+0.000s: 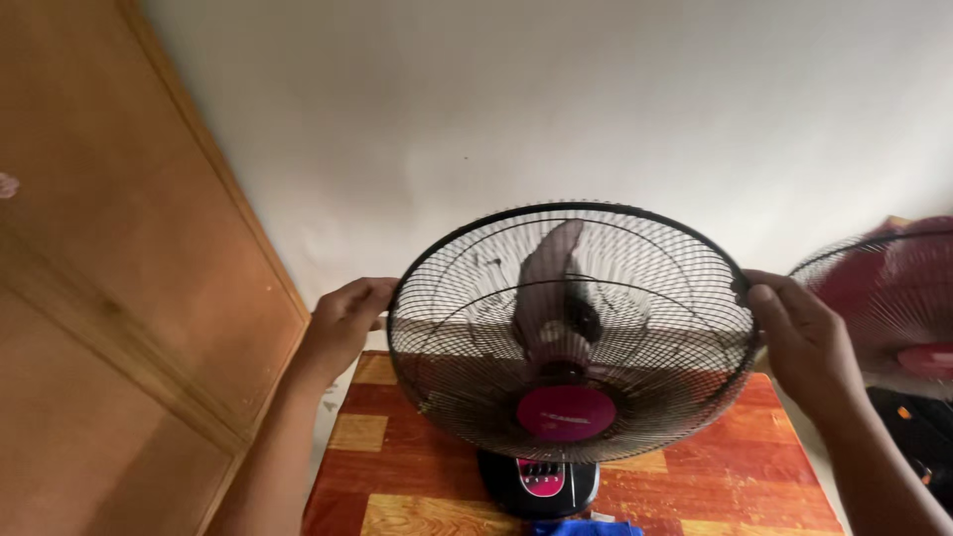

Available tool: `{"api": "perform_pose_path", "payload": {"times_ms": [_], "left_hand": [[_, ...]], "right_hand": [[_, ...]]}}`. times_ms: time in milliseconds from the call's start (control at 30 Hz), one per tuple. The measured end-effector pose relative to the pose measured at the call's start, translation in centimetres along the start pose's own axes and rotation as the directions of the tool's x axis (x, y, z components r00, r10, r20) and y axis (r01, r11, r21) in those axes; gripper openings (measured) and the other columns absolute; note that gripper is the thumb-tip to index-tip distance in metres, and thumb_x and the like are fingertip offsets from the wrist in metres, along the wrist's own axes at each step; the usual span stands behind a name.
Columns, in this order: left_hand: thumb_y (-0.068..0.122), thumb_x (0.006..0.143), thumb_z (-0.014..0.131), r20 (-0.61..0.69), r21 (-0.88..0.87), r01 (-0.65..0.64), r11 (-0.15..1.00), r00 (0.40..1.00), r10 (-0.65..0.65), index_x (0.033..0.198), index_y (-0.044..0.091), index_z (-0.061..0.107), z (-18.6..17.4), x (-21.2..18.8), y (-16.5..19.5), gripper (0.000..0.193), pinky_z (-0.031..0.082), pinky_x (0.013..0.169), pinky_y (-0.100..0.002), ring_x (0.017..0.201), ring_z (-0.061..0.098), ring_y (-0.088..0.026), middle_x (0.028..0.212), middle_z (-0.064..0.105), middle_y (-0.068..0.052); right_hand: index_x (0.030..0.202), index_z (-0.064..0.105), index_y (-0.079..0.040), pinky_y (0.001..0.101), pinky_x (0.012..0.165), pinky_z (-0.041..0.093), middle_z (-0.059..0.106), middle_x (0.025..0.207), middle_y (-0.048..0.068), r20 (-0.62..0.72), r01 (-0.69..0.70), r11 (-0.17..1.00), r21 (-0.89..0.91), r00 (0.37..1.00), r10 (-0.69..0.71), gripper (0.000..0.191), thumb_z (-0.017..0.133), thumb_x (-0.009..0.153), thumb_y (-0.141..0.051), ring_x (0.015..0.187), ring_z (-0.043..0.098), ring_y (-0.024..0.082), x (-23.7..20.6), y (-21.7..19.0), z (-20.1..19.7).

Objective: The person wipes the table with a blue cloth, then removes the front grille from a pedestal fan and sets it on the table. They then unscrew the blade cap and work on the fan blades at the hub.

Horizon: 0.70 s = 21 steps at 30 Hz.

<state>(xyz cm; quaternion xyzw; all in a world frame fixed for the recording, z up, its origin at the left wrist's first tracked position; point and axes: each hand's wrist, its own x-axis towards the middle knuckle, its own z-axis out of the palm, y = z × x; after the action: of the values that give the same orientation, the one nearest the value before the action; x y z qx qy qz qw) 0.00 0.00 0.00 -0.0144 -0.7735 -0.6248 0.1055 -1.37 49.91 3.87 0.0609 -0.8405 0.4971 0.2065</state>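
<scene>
We hold the fan guard, standing over the tabletop, by its rim: left hand and right hand clamped on opposite edges. The wire mesh probably bends easily; we grip the stiff rim only.

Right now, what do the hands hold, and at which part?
Both hold the fan's wire guard by its rim: left hand at the left edge, right hand at the right.
</scene>
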Motion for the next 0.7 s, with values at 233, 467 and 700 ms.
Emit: {"api": "perform_pose_path", "payload": {"times_ms": [233, 467, 700], "left_hand": [[0.024, 0.093, 0.068, 0.001, -0.057, -0.026, 0.998, 1.0, 0.027, 0.122, 0.005, 0.075, -2.5, -0.7, -3.7, 0.035, 0.062, 0.09, -0.034, 0.1, 0.075, -0.017, 0.106, 0.079, -0.009], [0.026, 0.093, 0.069, -0.005, 0.065, -0.117, 0.991, 0.993, 0.117, 0.123, 0.006, 0.072, -6.0, -1.8, -5.0, 0.037, 0.06, 0.087, -0.034, 0.097, 0.072, -0.017, 0.106, 0.076, -0.007], [0.028, 0.095, 0.067, 0.033, 0.114, -0.173, 0.978, 0.985, 0.17, 0.117, 0.005, 0.071, -8.5, -2.4, -5.2, 0.032, 0.056, 0.089, -0.033, 0.098, 0.069, -0.015, 0.103, 0.075, -0.004]], "right_hand": [[0.137, 0.068, -0.011, 0.0352, 0.09, 0.051, 0.071, 0.123, 0.011, -0.065, 0.132, 0.959, -0.252, 0.986, -0.153, 0.034, 0.056, 0.108, -0.023, 0.107, 0.068, 0.021, -0.6, -7.9, 5.5], [0.13, 0.067, -0.009, 0.0388, 0.075, 0.055, 0.067, 0.127, 0.014, 0.062, 0.529, 0.795, -0.297, 0.842, -0.536, 0.034, 0.063, 0.101, -0.026, 0.112, 0.066, 0.027, -2.3, -15.7, 12.5], [0.126, 0.071, -0.014, 0.0531, 0.114, 0.038, 0.072, 0.127, 0.008, 0.326, 0.745, 0.499, -0.443, 0.652, -0.685, 0.035, 0.067, 0.1, -0.037, 0.124, 0.062, 0.027, -1.7, -20.4, 19.2]]}}
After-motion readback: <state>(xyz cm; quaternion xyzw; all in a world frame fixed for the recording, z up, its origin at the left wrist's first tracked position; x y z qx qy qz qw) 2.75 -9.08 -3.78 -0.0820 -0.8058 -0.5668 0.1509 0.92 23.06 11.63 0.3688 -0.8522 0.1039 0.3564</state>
